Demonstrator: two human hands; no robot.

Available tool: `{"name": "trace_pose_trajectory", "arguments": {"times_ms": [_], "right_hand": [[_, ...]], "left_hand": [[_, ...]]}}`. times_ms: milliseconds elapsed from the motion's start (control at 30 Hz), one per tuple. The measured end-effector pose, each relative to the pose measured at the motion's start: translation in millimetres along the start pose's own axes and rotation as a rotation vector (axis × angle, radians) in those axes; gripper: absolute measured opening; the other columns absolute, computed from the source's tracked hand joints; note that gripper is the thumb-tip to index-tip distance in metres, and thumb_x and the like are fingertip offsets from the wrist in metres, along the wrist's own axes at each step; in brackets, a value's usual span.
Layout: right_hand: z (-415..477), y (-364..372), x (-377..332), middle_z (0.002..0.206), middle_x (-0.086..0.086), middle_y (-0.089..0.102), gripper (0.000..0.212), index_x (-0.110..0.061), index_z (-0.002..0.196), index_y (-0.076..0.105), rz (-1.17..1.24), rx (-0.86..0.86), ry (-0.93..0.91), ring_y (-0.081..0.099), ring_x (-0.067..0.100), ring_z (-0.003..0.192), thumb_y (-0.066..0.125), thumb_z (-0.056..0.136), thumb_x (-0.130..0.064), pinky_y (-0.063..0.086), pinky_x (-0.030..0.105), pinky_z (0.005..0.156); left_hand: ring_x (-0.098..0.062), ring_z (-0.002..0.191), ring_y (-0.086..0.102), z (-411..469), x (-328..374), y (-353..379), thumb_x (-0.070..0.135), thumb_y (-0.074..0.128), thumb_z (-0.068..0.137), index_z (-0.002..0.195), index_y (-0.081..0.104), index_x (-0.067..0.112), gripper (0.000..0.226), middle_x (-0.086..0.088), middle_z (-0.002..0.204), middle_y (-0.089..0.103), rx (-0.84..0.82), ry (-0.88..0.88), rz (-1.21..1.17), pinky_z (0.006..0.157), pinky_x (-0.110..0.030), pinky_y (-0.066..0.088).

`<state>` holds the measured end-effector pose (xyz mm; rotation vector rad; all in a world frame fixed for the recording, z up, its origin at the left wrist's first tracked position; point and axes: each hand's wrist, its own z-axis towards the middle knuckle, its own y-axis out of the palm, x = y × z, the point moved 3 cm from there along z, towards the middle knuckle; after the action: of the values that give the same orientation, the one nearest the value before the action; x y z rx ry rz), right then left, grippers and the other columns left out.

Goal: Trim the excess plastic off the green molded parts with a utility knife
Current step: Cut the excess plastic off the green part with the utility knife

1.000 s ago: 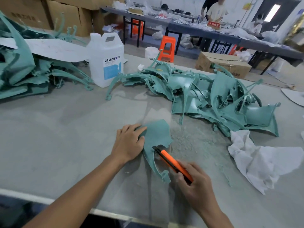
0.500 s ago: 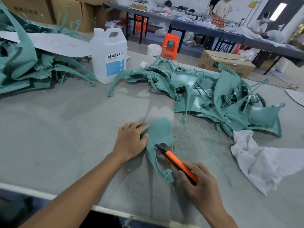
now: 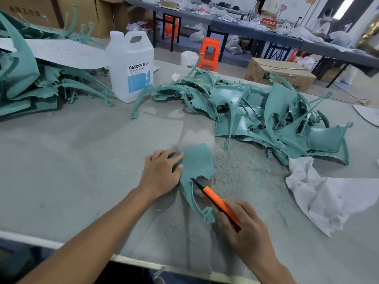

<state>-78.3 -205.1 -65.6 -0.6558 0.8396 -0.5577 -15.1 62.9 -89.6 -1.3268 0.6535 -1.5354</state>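
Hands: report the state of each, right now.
Left hand: open, pressing the green part down on the table.
Right hand: closed around the orange utility knife.

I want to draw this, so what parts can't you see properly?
Head view only:
Tip of the utility knife: too small and dark against the green part.
Green part's left edge: covered by the left hand.
Small print on the white jug: too tiny.
Frame edge cuts off the left pile of parts.

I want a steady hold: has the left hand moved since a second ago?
No. The left hand still presses the same left edge of the green part, unmoved beside the shavings.
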Motion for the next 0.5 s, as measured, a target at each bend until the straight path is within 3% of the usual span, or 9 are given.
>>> {"name": "trace_pose_trajectory", "arguments": {"times_ms": [100, 233, 300, 400, 500], "right_hand": [[2, -2, 1, 0.093, -0.012, 0.063, 0.028, -0.029, 0.111, 0.071, -0.029, 0.025, 0.065, 0.061, 0.012, 0.072, 0.063, 0.087, -0.042, 0.048, 0.021, 0.057], [0, -2, 0, 0.094, -0.011, 0.066, 0.029, -0.024, 0.109, 0.074, -0.049, -0.003, 0.049, 0.064, 0.011, 0.071, 0.082, 0.081, -0.026, 0.051, 0.024, 0.058], [2, -5, 0, 0.093, -0.005, 0.067, 0.023, -0.020, 0.106, 0.075, -0.101, 0.039, 0.059, 0.062, 0.014, 0.070, 0.077, 0.085, -0.029, 0.051, 0.026, 0.052], [2, -11, -2, 0.093, -0.003, 0.063, 0.031, -0.015, 0.108, 0.073, -0.057, 0.103, 0.101, 0.054, 0.015, 0.077, 0.064, 0.086, -0.034, 0.039, 0.015, 0.049], [3, -13, -2, 0.095, -0.002, 0.064, 0.029, -0.016, 0.109, 0.073, -0.024, 0.078, 0.149, 0.057, 0.013, 0.072, 0.066, 0.084, -0.030, 0.042, 0.019, 0.054]], "left_hand": [[-0.017, 0.131, 0.035, 0, 1, -1, 0.044, 0.050, 0.096, 0.139, 0.056, 0.033, 0.045, 0.008, 0.144, 0.051, -0.001, 0.003, -0.005, 0.102, -0.037, 0.025], [-0.018, 0.130, 0.036, -1, 3, -3, 0.042, 0.052, 0.095, 0.139, 0.057, 0.032, 0.045, 0.007, 0.142, 0.052, 0.002, 0.015, -0.001, 0.102, -0.037, 0.026], [-0.020, 0.127, 0.038, -2, 3, -4, 0.042, 0.056, 0.093, 0.135, 0.060, 0.030, 0.044, 0.004, 0.136, 0.056, 0.018, 0.007, -0.018, 0.102, -0.036, 0.027], [-0.022, 0.105, 0.041, -7, 5, -10, 0.049, 0.057, 0.082, 0.107, 0.066, 0.027, 0.035, 0.003, 0.107, 0.057, 0.094, -0.009, -0.005, 0.091, -0.033, 0.032], [-0.020, 0.086, 0.037, -9, 11, -15, 0.050, 0.053, 0.076, 0.073, 0.050, 0.024, 0.026, 0.005, 0.086, 0.047, 0.156, 0.014, 0.074, 0.079, -0.035, 0.035]]}}
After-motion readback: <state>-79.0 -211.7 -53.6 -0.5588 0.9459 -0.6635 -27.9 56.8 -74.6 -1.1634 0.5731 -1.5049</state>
